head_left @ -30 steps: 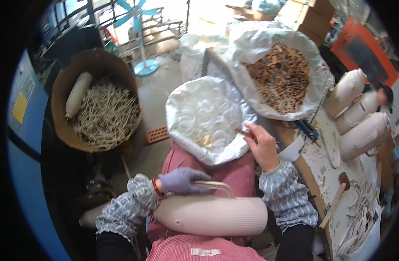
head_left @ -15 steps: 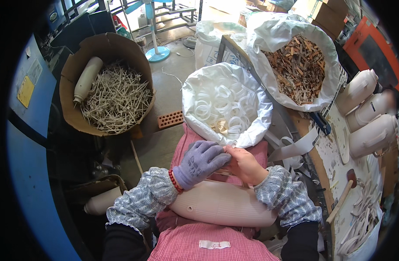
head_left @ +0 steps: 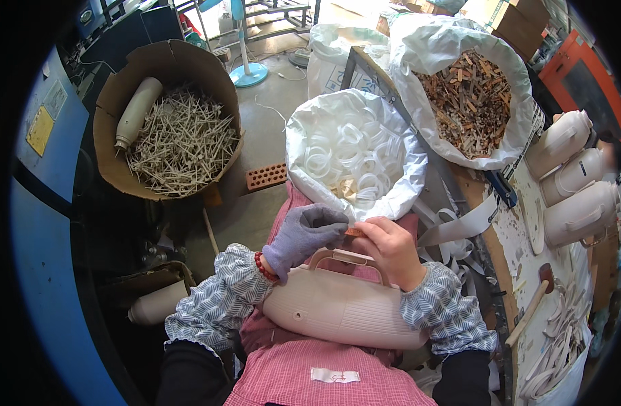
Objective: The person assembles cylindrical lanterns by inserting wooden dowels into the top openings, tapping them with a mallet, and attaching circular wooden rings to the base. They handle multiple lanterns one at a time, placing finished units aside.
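Pale-pink jug body [head_left: 344, 314]: handle [head_left: 351, 256] already on | orange-brown strip [head_left: 354, 232]: off the handle, pinched by your right hand [head_left: 395, 250] | your left hand [head_left: 302, 240]: fingers curled at strip, can't tell if gripping

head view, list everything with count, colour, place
jug: one, pinkish beige, lower centre
small piece: one, orange, above jug
ring sack: one, white, centre
rings: many, clear, in ring sack
chip sack: one, white, upper right
chips: many, brown, in chip sack
drum: one, brown, left
sticks: many, cream, in drum
bottle: one, pale, in drum
brick: one, orange, centre left
fan: one, blue, upper left
workbench: one, cream, right
bench jugs: three, beige, on workbench
mallet: one, brown, on workbench
strips: many, cream, lower right
cylinder: one, beige, lower left
cabinet: one, blue, left edge
person: one, mostly hidden, right edge
left hand: one, purple-gloved, centre
right hand: one, bare, centre
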Available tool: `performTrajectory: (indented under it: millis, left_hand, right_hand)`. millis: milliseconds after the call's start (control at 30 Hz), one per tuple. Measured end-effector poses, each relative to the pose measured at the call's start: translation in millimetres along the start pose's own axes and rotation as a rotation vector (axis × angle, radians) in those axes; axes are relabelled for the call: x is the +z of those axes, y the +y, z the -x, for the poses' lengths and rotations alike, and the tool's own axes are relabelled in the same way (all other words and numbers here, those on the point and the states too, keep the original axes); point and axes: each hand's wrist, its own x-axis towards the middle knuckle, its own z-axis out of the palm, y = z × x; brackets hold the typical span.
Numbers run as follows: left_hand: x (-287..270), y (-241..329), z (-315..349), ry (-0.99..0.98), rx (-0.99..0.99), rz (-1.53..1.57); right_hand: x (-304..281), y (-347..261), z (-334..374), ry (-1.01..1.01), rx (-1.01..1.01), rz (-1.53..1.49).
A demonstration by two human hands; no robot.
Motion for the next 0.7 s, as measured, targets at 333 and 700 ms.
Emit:
performTrajectory:
  millis: [333,700]
  left_hand:
    - [-30,1,5,-0.292,-0.333,-0.321]
    - [-54,-22,-5,-0.675,0.363,-1.066]
  right_hand:
    - [5,-13,29,-0.162,-0.077,0.283]
    - [13,-8,32,-0.201,-0.138,0.304]
